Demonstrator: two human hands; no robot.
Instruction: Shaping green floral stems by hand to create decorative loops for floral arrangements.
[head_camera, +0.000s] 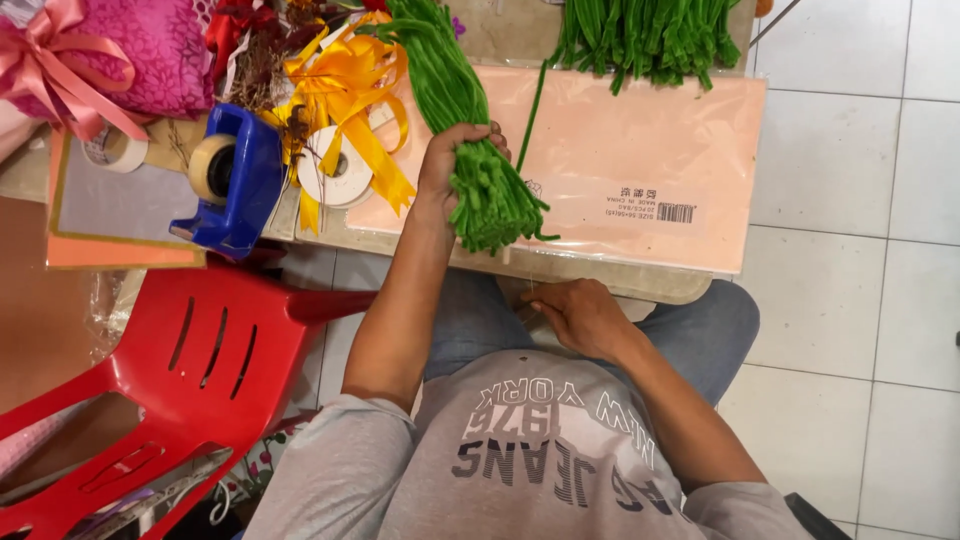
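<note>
The left hand (447, 170) grips a thick bundle of fuzzy green wire stems (470, 150); below it, the right hand (575, 315) pinches something too thin to identify, perhaps a tie for binding.

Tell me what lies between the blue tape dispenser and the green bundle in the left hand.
Head view: a white ribbon roll with yellow ribbon lies between them.

The bundle of green stems (470, 120) looks fuzzy and matt, like chenille. Beneath it, the pink paper pack (640, 150) shines in glossy film. The yellow ribbon (350, 90) is satiny, the blue tape dispenser (240, 180) and red chair (190, 360) smooth glossy plastic.
</note>
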